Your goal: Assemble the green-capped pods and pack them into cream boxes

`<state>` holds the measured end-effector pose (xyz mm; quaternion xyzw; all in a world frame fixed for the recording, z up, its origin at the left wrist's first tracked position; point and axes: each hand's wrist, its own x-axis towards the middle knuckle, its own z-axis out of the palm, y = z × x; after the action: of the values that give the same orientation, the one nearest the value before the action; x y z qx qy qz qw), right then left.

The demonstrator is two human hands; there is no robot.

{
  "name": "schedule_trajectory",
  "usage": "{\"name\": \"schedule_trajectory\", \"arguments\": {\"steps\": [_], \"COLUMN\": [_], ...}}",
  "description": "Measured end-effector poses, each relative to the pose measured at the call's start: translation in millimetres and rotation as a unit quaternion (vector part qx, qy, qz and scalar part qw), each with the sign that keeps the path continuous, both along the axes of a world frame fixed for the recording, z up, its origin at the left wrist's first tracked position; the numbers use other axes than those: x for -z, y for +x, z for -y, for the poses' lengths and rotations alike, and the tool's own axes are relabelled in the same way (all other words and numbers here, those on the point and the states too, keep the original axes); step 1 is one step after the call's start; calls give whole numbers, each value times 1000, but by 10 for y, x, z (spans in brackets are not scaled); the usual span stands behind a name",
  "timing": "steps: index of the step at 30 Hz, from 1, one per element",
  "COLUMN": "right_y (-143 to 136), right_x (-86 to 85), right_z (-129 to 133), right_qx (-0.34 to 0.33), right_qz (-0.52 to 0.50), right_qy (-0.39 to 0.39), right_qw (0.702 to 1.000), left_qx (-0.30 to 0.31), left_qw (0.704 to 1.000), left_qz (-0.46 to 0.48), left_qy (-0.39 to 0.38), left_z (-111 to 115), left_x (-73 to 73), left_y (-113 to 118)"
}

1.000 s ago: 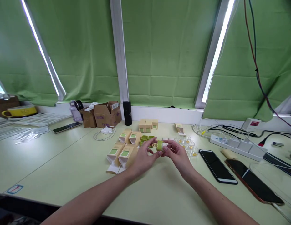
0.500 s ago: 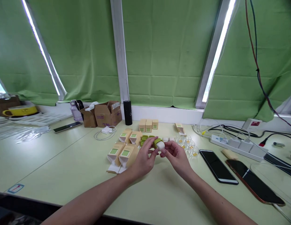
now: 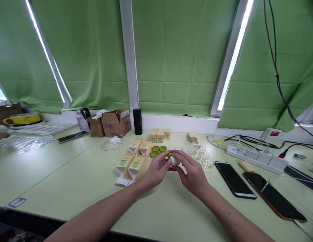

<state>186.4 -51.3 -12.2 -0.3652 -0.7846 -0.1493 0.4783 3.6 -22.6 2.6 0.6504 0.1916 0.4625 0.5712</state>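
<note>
Above the middle of the table, a small white rounded case (image 3: 174, 161) with an olive-green cover (image 3: 170, 156) on its upper left part is between my two hands. My left hand (image 3: 156, 169) pinches its left side with thumb and fingers. The fingers of my right hand (image 3: 193, 171) curl over its top and right side, hiding part of the cover. Just behind my left hand lie several green square pieces (image 3: 155, 153). Clear plastic cups with yellow centres (image 3: 202, 154) stand in rows behind my right hand. Left of my left hand are open tan cartons with green labels (image 3: 137, 166).
Closed small boxes (image 3: 160, 134) stand farther back, near a black cylinder (image 3: 137, 121) and a brown cardboard box (image 3: 116, 122). Phones (image 3: 234, 179) and a power strip (image 3: 256, 158) with cables are on the right. What looks like someone's hand (image 3: 1, 136) shows at the far left edge.
My right hand has moved its fingers up over the top of the case. The case has turned and dropped slightly, showing less green. A hand-like shape has appeared at the far left.
</note>
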Motion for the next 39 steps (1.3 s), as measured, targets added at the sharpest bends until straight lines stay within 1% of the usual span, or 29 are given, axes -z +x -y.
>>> {"name": "schedule_trajectory", "arguments": {"steps": [2, 6, 11, 13, 21, 26, 28, 36, 39], "right_y": [-5, -17, -20, -25, -63, -78, -78, -52, -59], "right_x": [3, -4, -9, -19, -49, -52, -46, 29, 45], "right_z": [6, 19, 14, 22, 46, 45, 42, 15, 14], "right_qx": [-7, -24, -18, -11, -3, -3, -1, 7, 9], "right_qz": [-3, -6, -5, 5, 16, 25, 24, 11, 9], "right_qy": [-7, -21, -10, -5, -3, -2, -2, -16, -11], "right_qw": [1000, 999, 1000, 1000, 1000, 1000, 1000, 1000, 1000], "left_qx": [2, -13, 19, 20, -2, -33, -37, 4, -3], "left_qw": [1000, 1000, 999, 999, 999, 999, 999, 1000, 1000], "left_qz": [0, -3, -1, 1, 29, 28, 25, 11, -6], "left_qy": [0, 2, -26, -34, -40, -20, -9, -17, -11], "left_z": [-11, -42, -65, -71, -36, -10, -6, 12, 10], "left_x": [3, 22, 38, 41, 42, 56, 61, 95, 104], "left_y": [0, 4, 24, 32, 70, 95, 93, 61, 78]}}
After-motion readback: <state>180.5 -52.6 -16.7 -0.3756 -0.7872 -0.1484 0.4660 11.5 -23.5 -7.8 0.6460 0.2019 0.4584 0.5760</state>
